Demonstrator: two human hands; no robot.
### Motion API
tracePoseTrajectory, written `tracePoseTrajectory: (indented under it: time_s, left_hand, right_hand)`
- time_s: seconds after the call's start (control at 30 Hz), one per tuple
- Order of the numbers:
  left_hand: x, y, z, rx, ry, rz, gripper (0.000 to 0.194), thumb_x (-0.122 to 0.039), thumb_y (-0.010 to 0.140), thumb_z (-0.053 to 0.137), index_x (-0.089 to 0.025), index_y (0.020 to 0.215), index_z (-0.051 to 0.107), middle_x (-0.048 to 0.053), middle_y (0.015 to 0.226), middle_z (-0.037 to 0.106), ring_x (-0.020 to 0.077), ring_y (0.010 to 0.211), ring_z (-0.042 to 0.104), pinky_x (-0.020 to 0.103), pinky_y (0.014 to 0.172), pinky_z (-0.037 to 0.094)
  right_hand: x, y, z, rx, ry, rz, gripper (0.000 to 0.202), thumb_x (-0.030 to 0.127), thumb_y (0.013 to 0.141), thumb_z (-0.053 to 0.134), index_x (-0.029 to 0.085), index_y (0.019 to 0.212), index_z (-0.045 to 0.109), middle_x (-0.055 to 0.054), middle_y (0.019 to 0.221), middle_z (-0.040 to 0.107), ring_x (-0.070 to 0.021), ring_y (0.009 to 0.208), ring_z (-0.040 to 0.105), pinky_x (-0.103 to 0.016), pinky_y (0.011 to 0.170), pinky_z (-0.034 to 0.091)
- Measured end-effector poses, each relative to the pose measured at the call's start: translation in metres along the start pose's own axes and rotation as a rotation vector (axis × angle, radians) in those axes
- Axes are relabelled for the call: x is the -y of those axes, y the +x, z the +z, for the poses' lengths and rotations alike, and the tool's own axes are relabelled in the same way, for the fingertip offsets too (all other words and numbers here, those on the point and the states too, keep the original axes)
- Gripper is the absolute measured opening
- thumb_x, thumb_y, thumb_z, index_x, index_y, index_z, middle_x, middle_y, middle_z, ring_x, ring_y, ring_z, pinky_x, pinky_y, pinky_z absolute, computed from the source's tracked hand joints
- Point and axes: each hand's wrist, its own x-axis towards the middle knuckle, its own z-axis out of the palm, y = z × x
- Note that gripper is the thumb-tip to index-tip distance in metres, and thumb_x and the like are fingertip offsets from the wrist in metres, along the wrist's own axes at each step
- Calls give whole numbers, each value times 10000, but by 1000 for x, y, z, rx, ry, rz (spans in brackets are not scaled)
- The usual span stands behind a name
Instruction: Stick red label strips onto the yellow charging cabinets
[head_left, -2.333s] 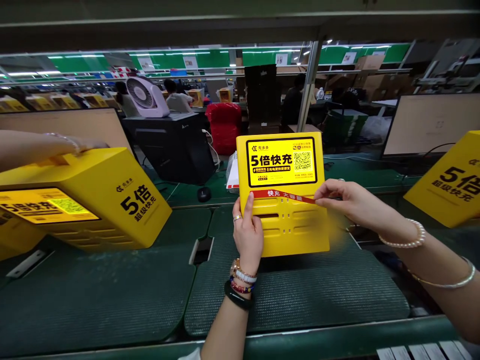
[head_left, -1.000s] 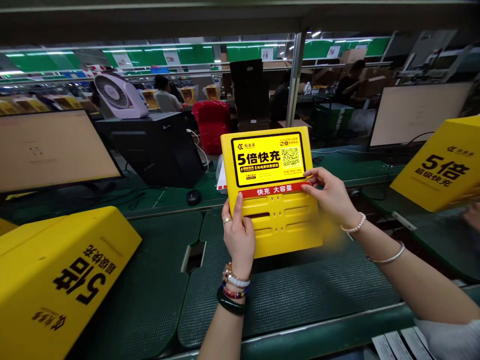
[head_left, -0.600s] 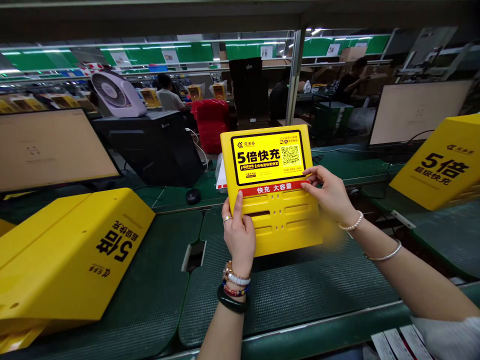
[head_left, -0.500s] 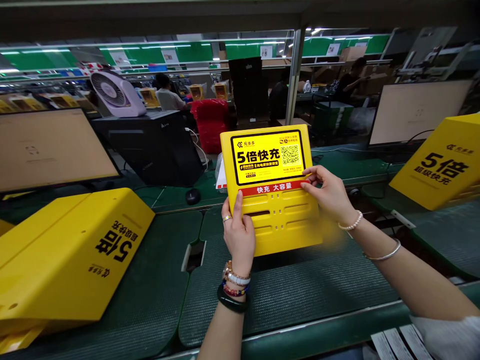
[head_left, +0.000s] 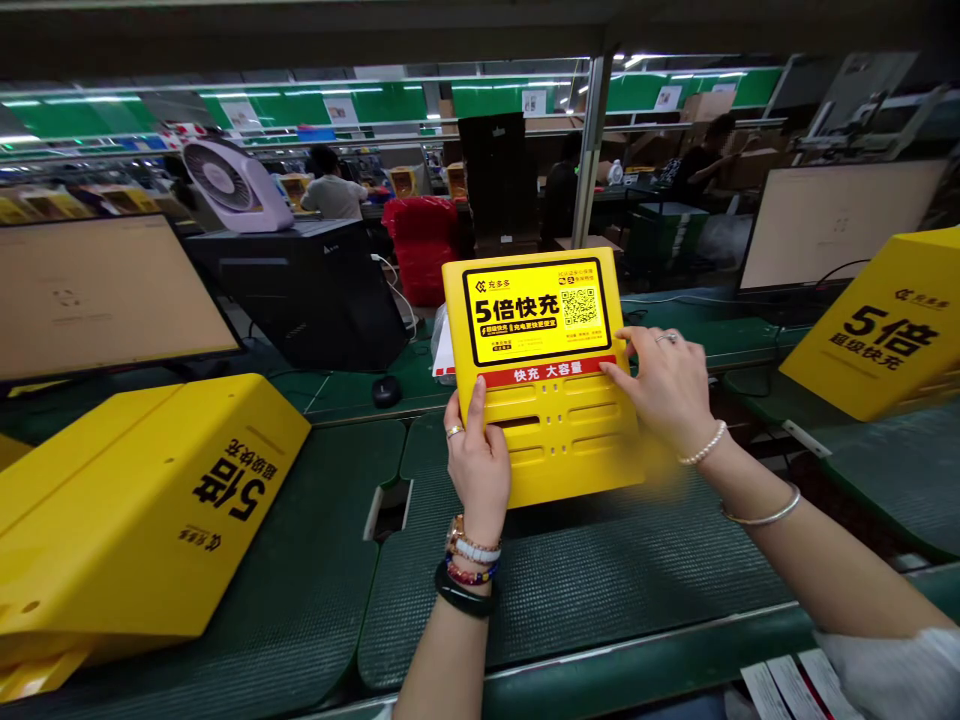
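A yellow panel (head_left: 577,470) with slots is held upright, tilted back, above the green work surface. Its upper part carries a black-framed label (head_left: 517,308), and a red strip (head_left: 547,371) with white characters runs below that. My left hand (head_left: 480,465) grips the panel's lower left edge, thumb on the front at the strip's left end, other fingers mostly behind. At the right side, my right hand (head_left: 667,385) touches the strip's right end with its thumb; the index fingertip rests by the label's lower right corner. Thumb and index finger are apart.
Yellow housings lie at left (head_left: 150,500) and right (head_left: 877,320). Behind stand two monitors (head_left: 105,295) (head_left: 840,225), a black case (head_left: 300,290) with a fan (head_left: 232,185), and a mouse (head_left: 385,392). White labels (head_left: 795,685) lie near the front edge. People work in the background.
The thumb and index finger of my right hand have spread apart, and the hand has turned slightly at the strip's end. A person in the background has shifted. The panel has barely moved.
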Motion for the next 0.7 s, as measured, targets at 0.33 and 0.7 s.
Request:
tracePoseTrajectory:
  time_s: [0.33,0.7]
  left_hand:
    - [2,10,4,-6,11,-20,561,-176,922,450,-355,1454,463,69,1495,443,207,1105,641,298,846,569]
    - [3,0,-3,3,-66,17,548,-179,944,386,-293,1478,440,113,1520,385,261,1314,522,403,1054,495]
  right_hand:
    - [88,-35,68,99,2,-576,676,536,1049,274,126,1583,208,-80,1627,177,-222,1517,80,-491,1247,39]
    - [-81,-105,70,314,65,200,446,318,881,514,231,1307,614,-148,1282,632,-341,1237,549,-528,1009,453]
